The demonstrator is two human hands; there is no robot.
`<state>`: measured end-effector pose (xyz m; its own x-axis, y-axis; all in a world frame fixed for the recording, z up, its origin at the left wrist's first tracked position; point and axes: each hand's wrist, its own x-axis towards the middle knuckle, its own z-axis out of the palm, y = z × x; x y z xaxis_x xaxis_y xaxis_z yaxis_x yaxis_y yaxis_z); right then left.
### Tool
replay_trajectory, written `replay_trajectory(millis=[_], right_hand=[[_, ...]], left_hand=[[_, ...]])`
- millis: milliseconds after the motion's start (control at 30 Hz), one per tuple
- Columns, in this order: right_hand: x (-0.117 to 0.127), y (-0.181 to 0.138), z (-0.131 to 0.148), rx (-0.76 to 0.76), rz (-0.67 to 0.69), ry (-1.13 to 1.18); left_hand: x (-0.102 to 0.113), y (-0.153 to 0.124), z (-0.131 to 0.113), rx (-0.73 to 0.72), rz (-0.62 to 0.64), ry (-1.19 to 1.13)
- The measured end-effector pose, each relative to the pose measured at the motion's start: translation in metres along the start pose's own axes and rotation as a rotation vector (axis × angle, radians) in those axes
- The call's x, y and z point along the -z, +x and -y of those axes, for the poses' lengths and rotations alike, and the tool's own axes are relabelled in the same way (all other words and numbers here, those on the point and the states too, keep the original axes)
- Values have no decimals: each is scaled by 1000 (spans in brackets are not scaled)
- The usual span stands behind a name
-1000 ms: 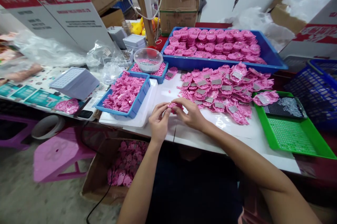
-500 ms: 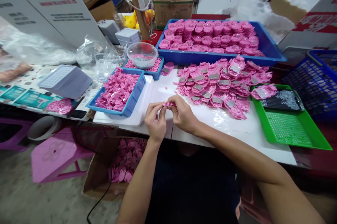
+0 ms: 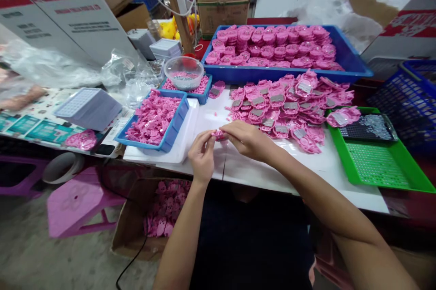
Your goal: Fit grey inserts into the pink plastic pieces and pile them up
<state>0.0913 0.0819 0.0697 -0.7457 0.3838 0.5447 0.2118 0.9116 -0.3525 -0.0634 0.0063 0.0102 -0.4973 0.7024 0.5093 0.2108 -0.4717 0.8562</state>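
Between my two hands is a small pink plastic part, mostly covered by fingers. My left hand pinches its left side with thumb and fingertips. From the right, my right hand grips the same part, its back turned up toward me. Just beyond my hands lies a heap of pink plastic shells with grey rectangular plates. Left of my hands, a blue tray holds many small pink pieces. Behind it, a clear bowl with small silvery pieces rests on a smaller blue tray of pink bits.
A large blue tray of stacked pink shells stands at the back. On the right are a green tray and a blue basket. A cardboard box of pink parts and a pink stool are below the table.
My right hand has turned so its back faces up more and its fingers lie flatter over the pink part. My left hand keeps its pinch. The view has shifted slightly.
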Motion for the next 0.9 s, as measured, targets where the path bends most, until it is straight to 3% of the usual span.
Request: replay_trajectory(millis=[200,400,700,900], right_hand=[[10,1,3,50,127,-251],[16,1,3,101,143,-208],[17,-5,-8,60,85,-13],[15,-7,-9,52,52,33]], left_hand=[[0,0,-4,-73,26,106],[2,-2,-5,-107,56,107],[-1,-1,-2,-54,121,16],[-2,0,-1,-19,90,-29]])
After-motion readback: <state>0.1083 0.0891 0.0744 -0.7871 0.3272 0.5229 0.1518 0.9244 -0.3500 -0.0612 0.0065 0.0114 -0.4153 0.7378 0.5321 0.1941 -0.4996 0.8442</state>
